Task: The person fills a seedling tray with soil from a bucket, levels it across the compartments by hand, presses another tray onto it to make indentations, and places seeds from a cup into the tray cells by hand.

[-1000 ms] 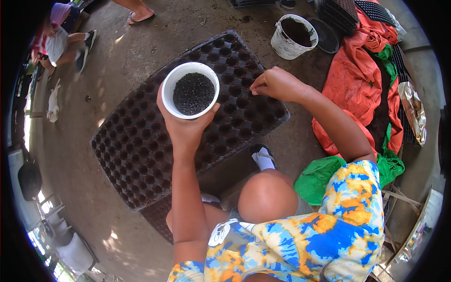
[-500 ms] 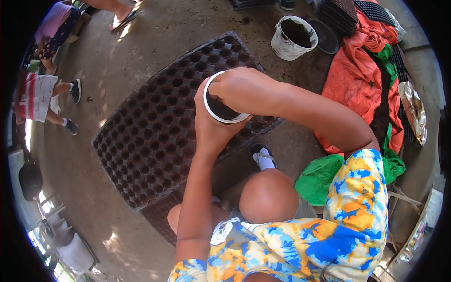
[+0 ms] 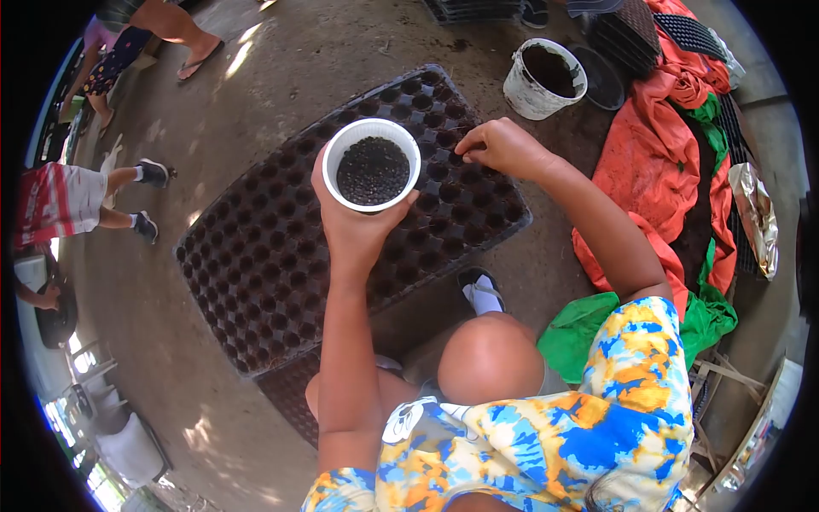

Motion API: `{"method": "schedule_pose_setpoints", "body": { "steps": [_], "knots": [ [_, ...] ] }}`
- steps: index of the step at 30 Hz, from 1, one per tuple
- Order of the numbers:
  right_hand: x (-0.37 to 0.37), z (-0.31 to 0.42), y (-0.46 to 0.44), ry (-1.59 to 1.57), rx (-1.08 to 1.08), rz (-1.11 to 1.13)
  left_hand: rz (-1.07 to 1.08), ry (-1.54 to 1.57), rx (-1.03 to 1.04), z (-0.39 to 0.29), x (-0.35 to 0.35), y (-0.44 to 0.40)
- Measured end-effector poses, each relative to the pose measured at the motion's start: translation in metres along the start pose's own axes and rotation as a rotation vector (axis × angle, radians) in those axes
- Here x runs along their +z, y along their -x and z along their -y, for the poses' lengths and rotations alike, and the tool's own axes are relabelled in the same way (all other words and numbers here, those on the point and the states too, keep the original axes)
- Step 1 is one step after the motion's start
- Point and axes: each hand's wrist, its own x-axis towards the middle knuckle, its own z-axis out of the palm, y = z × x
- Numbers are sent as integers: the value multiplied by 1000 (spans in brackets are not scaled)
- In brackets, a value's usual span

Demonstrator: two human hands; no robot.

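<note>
A white cup (image 3: 372, 165) of small dark grains is held in my left hand (image 3: 358, 226), its fingers wrapped round the side. Below both hands lies a black cell tray (image 3: 256, 264) with rows of round holes. My right hand (image 3: 508, 149) hovers over the tray's right part, apart from the cup. Its thumb and fingertips are pinched together, and what they hold, if anything, is too small to make out.
A white bucket (image 3: 544, 78) of dark soil stands beyond the tray, beside a black lid (image 3: 597, 77). Red cloth (image 3: 640, 162) and green plastic (image 3: 576, 333) lie at right. Stacked trays (image 3: 623, 36) are at the back. Other people stand or walk at upper left.
My right hand has come out of the cup and moved right, over the tray. My left hand has shifted left with the cup. A person in red and white at left has moved.
</note>
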Motion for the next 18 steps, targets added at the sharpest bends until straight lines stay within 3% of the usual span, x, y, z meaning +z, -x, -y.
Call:
{"method": "schedule_pose_setpoints", "body": {
  "steps": [5, 9, 12, 18],
  "knots": [
    [0, 5, 8, -57, 101, 16, -22, 24, 10, -3, -4, -2],
    [7, -2, 20, 70, -42, 88, -27, 15, 18, -9, -8, -2],
    [4, 8, 24, 79, 112, 120, -28, -10, 31, -9, -10, -1],
    [6, 13, 46, 30, 90, 153, -5, 8, 30, -11, -9, 2]
  ]
}}
